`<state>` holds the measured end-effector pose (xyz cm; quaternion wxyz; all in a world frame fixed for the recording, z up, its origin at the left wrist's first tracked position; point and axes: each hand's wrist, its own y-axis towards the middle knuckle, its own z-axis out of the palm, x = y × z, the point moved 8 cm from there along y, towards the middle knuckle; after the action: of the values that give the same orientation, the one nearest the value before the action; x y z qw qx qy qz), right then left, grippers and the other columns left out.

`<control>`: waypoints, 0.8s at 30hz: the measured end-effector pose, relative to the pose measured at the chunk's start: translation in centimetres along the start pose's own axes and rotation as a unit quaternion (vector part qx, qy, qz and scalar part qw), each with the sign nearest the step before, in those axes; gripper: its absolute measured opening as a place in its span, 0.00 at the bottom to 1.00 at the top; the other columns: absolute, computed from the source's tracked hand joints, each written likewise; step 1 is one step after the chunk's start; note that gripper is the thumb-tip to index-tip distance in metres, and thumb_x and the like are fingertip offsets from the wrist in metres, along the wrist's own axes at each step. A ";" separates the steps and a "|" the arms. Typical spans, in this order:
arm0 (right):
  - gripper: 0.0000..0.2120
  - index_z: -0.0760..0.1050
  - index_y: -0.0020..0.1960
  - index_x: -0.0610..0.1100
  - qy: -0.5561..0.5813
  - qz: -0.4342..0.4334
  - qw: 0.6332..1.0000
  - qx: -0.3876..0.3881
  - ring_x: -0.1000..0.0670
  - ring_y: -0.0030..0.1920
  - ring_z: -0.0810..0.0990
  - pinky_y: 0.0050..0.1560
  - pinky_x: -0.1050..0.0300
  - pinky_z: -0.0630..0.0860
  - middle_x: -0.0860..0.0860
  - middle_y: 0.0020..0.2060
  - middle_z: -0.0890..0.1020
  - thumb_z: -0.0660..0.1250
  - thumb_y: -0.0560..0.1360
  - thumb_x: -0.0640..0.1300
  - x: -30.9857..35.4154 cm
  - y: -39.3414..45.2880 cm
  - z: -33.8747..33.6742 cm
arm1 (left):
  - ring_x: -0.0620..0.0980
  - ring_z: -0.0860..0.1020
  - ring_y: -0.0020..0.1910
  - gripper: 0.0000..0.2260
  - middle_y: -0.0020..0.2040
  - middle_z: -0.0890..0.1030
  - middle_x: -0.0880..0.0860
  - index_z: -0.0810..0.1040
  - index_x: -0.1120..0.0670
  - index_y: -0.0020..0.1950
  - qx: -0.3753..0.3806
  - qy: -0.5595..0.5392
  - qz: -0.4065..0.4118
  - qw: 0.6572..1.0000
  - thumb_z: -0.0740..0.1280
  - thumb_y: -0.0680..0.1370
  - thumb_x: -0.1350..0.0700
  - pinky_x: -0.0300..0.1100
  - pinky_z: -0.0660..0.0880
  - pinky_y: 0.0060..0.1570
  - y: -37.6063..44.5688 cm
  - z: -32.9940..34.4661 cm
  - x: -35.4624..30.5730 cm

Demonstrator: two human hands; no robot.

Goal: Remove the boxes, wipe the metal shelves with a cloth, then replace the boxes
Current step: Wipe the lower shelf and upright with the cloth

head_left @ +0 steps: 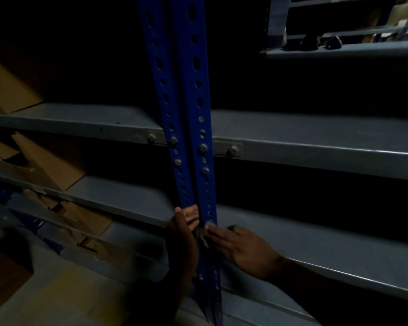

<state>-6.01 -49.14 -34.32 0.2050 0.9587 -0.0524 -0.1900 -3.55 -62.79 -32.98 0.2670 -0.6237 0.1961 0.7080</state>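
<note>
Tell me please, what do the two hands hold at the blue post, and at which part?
A dark cloth sits pinched between the left hand and right hand at the blue post. Which part of it cannot be told.

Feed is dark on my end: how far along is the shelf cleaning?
Done: the grey shelves right of the blue upright, like the middle one, show no boxes. In hand: both hands meet at the upright's lower part, left hand behind it, right hand in front, a dark cloth between them. Left: cardboard boxes sit on the left-side shelves; nothing visibly replaced yet.
</note>
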 end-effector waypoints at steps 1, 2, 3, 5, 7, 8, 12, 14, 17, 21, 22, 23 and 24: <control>0.18 0.72 0.70 0.40 0.005 -0.020 0.999 0.029 0.49 0.77 0.59 0.57 0.55 0.74 0.47 0.74 0.68 0.60 0.82 0.41 0.4 -0.7 1.0 | 0.53 0.80 0.49 0.24 0.50 0.82 0.58 0.79 0.58 0.48 0.003 0.007 -0.008 1.000 0.44 0.86 0.53 0.37 0.74 0.47 0.2 -0.2 0.3; 0.17 0.73 0.69 0.40 0.008 -0.033 0.999 0.040 0.49 0.76 0.62 0.55 0.55 0.74 0.47 0.73 0.70 0.62 0.81 0.42 0.4 -0.8 1.3 | 0.53 0.79 0.50 0.25 0.51 0.81 0.59 0.79 0.59 0.48 0.002 0.013 -0.013 1.000 0.44 0.86 0.53 0.37 0.73 0.48 0.4 -0.4 0.5; 0.17 0.74 0.68 0.39 0.007 -0.048 0.998 0.038 0.49 0.75 0.64 0.55 0.54 0.74 0.47 0.72 0.72 0.62 0.81 0.42 0.3 -0.4 0.9 | 0.54 0.79 0.50 0.25 0.51 0.81 0.59 0.79 0.60 0.48 0.000 0.015 -0.019 1.000 0.44 0.86 0.54 0.37 0.73 0.49 0.5 -0.5 0.6; 0.17 0.73 0.69 0.39 -0.017 -0.058 0.998 -0.006 0.47 0.75 0.64 0.57 0.53 0.73 0.46 0.73 0.70 0.59 0.82 0.41 -0.6 1.6 -2.2 | 0.55 0.80 0.49 0.24 0.48 0.82 0.58 0.80 0.58 0.46 -0.002 0.021 -0.024 0.999 0.46 0.86 0.53 0.40 0.74 0.48 0.3 -0.6 0.7; 0.19 0.70 0.72 0.38 -0.029 -0.032 0.996 -0.072 0.45 0.76 0.63 0.62 0.52 0.70 0.44 0.74 0.67 0.56 0.83 0.40 -2.5 3.9 -6.7 | 0.53 0.81 0.44 0.22 0.42 0.82 0.55 0.79 0.53 0.42 -0.018 0.016 -0.016 1.000 0.49 0.85 0.53 0.43 0.75 0.48 0.0 -0.4 0.4; 0.19 0.69 0.72 0.38 -0.041 -0.010 0.993 -0.107 0.45 0.76 0.63 0.65 0.52 0.69 0.44 0.74 0.67 0.56 0.83 0.39 -3.5 4.9 -8.9 | 0.51 0.80 0.43 0.21 0.41 0.81 0.54 0.78 0.52 0.40 -0.022 0.010 -0.016 1.000 0.49 0.85 0.53 0.43 0.75 0.47 -0.2 -0.2 0.2; 0.19 0.67 0.74 0.39 -0.057 0.057 0.988 -0.128 0.47 0.78 0.57 0.71 0.52 0.59 0.47 0.76 0.64 0.51 0.85 0.39 -3.8 4.9 -8.5 | 0.47 0.80 0.42 0.22 0.40 0.81 0.49 0.78 0.51 0.40 -0.026 0.000 -0.014 1.000 0.48 0.85 0.54 0.45 0.74 0.48 -0.7 0.1 0.3; 0.20 0.68 0.73 0.40 -0.041 0.027 0.996 -0.077 0.48 0.79 0.52 0.70 0.52 0.61 0.47 0.77 0.60 0.49 0.85 0.40 -1.6 2.2 -3.7 | 0.50 0.80 0.45 0.23 0.43 0.81 0.52 0.79 0.53 0.43 -0.020 0.001 -0.026 0.999 0.47 0.85 0.53 0.46 0.74 0.51 -0.4 -0.2 0.9; 0.18 0.72 0.70 0.39 -0.029 -0.038 0.998 0.030 0.48 0.77 0.59 0.61 0.51 0.69 0.46 0.77 0.62 0.60 0.82 0.42 0.7 -1.2 1.4 | 0.54 0.79 0.51 0.26 0.50 0.81 0.58 0.79 0.59 0.51 0.006 0.013 -0.054 0.998 0.43 0.85 0.52 0.44 0.72 0.57 0.2 -0.6 1.6; 0.19 0.71 0.71 0.38 -0.048 -0.045 0.998 -0.010 0.45 0.75 0.64 0.58 0.53 0.69 0.44 0.76 0.65 0.52 0.84 0.41 -1.0 2.0 -3.3 | 0.50 0.81 0.46 0.25 0.45 0.82 0.55 0.80 0.55 0.46 -0.001 0.011 -0.045 0.999 0.45 0.85 0.52 0.42 0.73 0.52 0.1 -0.9 1.3; 0.20 0.67 0.73 0.38 -0.057 -0.027 0.997 -0.049 0.45 0.76 0.62 0.59 0.53 0.67 0.44 0.77 0.62 0.52 0.84 0.40 -2.1 3.5 -6.0 | 0.49 0.81 0.44 0.24 0.43 0.82 0.53 0.80 0.54 0.44 -0.005 0.006 -0.038 0.999 0.46 0.85 0.53 0.42 0.74 0.50 -0.1 -0.7 1.1; 0.20 0.65 0.75 0.39 -0.065 -0.001 0.994 -0.092 0.45 0.77 0.61 0.62 0.53 0.66 0.45 0.77 0.61 0.53 0.84 0.40 -3.3 4.8 -8.7 | 0.48 0.80 0.43 0.23 0.41 0.82 0.53 0.79 0.54 0.42 -0.008 0.002 -0.032 0.999 0.47 0.85 0.53 0.41 0.75 0.48 -0.3 -0.4 0.8; 0.20 0.64 0.75 0.39 -0.071 0.027 0.988 -0.131 0.46 0.77 0.61 0.64 0.53 0.66 0.46 0.77 0.61 0.54 0.84 0.40 -4.5 5.8 -10.9 | 0.47 0.80 0.42 0.23 0.41 0.81 0.52 0.79 0.54 0.41 -0.011 -0.001 -0.026 1.000 0.47 0.85 0.54 0.40 0.75 0.46 -0.5 -0.2 0.6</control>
<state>-6.03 -49.51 -21.20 0.3297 0.9060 -0.0676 -0.2568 -3.16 -62.44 -33.60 0.2788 -0.6311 0.1720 0.7032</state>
